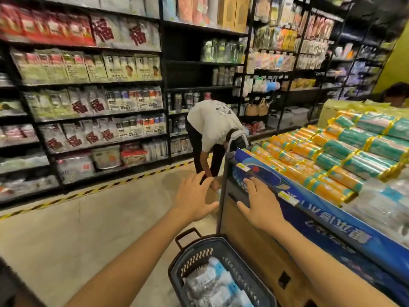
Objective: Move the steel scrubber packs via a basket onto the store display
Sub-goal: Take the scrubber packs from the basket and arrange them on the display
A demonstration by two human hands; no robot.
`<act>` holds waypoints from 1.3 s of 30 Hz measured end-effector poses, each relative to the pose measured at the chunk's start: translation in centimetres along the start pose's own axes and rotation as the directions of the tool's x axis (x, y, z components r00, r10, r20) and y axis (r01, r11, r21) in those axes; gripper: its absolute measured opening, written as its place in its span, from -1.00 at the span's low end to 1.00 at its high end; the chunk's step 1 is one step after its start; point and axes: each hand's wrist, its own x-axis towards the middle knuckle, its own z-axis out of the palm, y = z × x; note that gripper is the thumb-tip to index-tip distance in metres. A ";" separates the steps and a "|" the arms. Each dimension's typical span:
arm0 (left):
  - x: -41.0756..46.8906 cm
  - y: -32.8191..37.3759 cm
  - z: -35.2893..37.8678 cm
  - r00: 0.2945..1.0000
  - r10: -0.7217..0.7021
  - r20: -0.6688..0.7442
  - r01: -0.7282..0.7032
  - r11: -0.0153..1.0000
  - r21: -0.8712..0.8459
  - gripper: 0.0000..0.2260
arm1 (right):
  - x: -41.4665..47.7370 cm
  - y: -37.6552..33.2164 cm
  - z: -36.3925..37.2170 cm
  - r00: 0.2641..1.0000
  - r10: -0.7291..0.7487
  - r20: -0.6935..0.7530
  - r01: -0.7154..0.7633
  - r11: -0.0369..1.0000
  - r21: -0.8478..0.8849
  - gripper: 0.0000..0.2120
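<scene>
A dark blue basket (pixel 194 259) stands on the floor at the bottom centre, against the display stand. Inside it lie several steel scrubber packs (pixel 212 282), silvery with blue and white labels. More clear scrubber packs (pixel 382 200) rest on the display table at the right. My left hand (pixel 194 197) hovers open above the floor, fingers spread, holding nothing. My right hand (pixel 260 202) is also open, just in front of the display's blue front edge (pixel 327 220), empty.
Rows of orange and teal rolls (pixel 327 156) cover the display top. A person in a white shirt (pixel 212 127) bends down in the aisle ahead. Black shelving (pixel 88 85) full of packaged goods lines the left and back. Yellow-black tape (pixel 93 191) marks the floor.
</scene>
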 end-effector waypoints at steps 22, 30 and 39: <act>10.3 -2.0 17.9 0.852 0.368 0.372 -0.380 0.924 -0.044 -0.33 | 1.0 4.6 17.0 0.824 0.541 0.165 -0.544 0.838 -0.035 -0.35; 14.7 0.8 26.9 0.724 0.490 0.486 -0.510 0.854 -0.101 -0.34 | 1.1 9.2 23.4 0.675 0.692 0.256 -0.707 0.706 -0.045 -0.36; 14.6 0.8 46.7 0.609 0.503 0.613 -0.547 0.826 -0.134 -0.29 | -4.4 15.0 40.4 0.516 0.774 0.366 -0.818 0.572 -0.056 -0.29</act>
